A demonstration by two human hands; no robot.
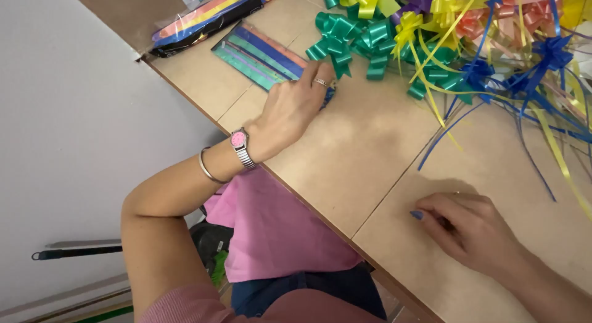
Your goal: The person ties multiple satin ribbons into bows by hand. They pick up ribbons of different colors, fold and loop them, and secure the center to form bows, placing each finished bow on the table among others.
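Observation:
My left hand [295, 108], with a ring, a pink-faced watch and a bangle on the wrist, rests on the brown table [357, 156]. Its fingers press on the near end of a flat pack of coloured ribbon strips [259, 54], right beside a green ribbon bow [336, 48]. My right hand [472, 227] lies on the table at the lower right with fingers curled; a small bit of blue shows at its fingertips, too small to identify. A heap of ribbon bows [468, 33] in green, yellow, blue, purple and pink fills the far right, with long loose tails trailing toward me.
A second pack of ribbon strips [206, 17] lies at the table's far left corner. The table edge runs diagonally from upper left to lower right. Below it are my pink top and lap, a pale floor, and a dark rod [77, 252].

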